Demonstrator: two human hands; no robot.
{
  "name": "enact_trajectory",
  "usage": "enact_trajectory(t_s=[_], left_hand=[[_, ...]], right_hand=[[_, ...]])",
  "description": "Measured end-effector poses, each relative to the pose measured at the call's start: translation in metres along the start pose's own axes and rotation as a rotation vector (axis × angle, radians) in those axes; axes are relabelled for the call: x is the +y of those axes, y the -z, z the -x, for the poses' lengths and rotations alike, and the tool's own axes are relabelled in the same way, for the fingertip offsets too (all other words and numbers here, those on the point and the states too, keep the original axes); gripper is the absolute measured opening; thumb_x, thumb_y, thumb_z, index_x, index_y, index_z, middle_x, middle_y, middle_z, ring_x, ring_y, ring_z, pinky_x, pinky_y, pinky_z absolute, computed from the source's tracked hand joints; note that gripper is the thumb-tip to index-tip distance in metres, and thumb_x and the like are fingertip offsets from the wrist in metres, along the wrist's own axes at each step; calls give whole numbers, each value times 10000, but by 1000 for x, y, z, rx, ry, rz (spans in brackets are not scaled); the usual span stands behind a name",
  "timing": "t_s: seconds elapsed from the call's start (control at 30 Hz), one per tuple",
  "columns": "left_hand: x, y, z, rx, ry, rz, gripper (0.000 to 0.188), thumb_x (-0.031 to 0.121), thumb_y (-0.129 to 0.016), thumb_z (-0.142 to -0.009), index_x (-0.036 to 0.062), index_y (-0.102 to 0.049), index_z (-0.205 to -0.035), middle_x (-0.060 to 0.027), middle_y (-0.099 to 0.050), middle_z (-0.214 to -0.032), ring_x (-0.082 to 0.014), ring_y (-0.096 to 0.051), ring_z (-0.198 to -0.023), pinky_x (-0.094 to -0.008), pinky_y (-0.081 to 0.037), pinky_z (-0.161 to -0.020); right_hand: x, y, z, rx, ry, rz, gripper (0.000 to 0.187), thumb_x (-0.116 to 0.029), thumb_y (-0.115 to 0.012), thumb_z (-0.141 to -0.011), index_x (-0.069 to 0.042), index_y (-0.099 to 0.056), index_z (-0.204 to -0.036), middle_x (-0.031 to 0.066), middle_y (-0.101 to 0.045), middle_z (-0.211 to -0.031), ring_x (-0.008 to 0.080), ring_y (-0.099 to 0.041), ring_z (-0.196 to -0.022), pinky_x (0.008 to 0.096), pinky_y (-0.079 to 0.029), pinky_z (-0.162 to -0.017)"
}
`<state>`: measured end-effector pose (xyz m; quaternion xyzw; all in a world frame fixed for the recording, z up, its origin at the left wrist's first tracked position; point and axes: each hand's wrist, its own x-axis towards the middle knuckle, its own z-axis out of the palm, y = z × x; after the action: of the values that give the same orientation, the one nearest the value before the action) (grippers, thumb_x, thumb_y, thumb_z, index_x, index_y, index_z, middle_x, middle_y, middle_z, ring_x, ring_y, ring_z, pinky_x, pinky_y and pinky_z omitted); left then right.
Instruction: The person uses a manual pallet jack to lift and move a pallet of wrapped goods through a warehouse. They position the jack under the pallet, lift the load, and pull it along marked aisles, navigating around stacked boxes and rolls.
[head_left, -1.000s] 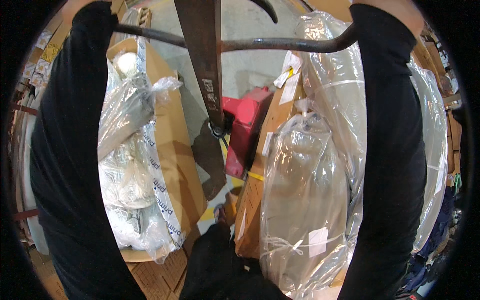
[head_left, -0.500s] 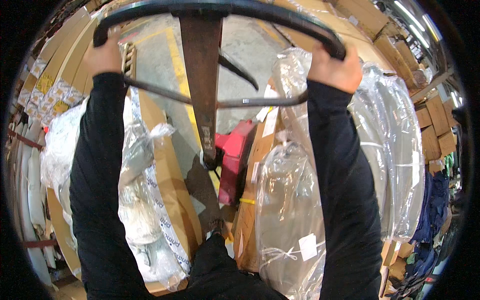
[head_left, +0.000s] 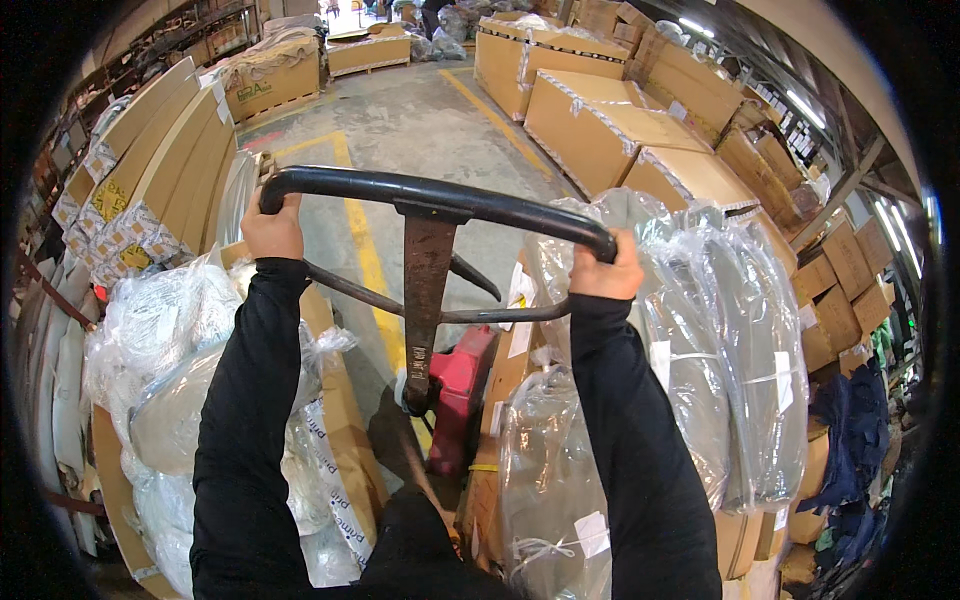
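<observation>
My left hand [head_left: 274, 232] is closed round the left end of the black handle [head_left: 420, 190] of a pallet jack. On the right end of that same handle, my right hand [head_left: 608, 268] is wrapped too, its fingers partly hidden behind the bar. A rusty brown shaft [head_left: 428, 290] runs from the handle's middle down to the jack's red body [head_left: 465, 395], low in the centre. To my left is an open cardboard box [head_left: 345, 440] with plastic-wrapped bundles [head_left: 165, 310]. Large clear-plastic-wrapped bundles [head_left: 740, 370] lie on my right, beside and under my forearm.
Ahead, a concrete floor [head_left: 400, 110] has a yellow line [head_left: 362, 260]. Big cartons [head_left: 585, 120] stand along its right side. Flat cardboard pieces [head_left: 165, 160] lean at the left. Farther off are a pallet box [head_left: 370, 52] and a partly visible person [head_left: 432, 15].
The handle and both hands sit lower in the picture and look smaller. More of the floor and the cartons ahead has come into view. Both hands keep their hold.
</observation>
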<state>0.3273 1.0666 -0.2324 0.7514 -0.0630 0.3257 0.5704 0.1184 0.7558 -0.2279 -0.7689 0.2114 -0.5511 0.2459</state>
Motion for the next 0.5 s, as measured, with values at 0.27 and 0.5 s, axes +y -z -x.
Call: enact_trajectory(t_s=[0.27, 0.5], left_hand=[[-2, 6, 0, -27, -47, -22, 152, 69, -677, -718, -7, -598, -823, -80, -593, -699, -149, -555, -663, -293, -448, -637], [-1, 27, 17, -153, 96, 140, 79, -20, -583, -733, -7, -526, -786, -49, -568, -676, -124, -571, -657, -253, -447, -609]], right_hand=[[-3, 9, 4, -96, -59, 8, 186, -116, -671, -676, -37, -583, -819, 166, -591, -647, 329, -630, -622, 364, -500, -594], [4, 23, 24, -15, -81, 47, 175, -137, -693, -698, -52, -561, -775, 73, -580, -691, 219, -576, -616, 317, -461, -602]])
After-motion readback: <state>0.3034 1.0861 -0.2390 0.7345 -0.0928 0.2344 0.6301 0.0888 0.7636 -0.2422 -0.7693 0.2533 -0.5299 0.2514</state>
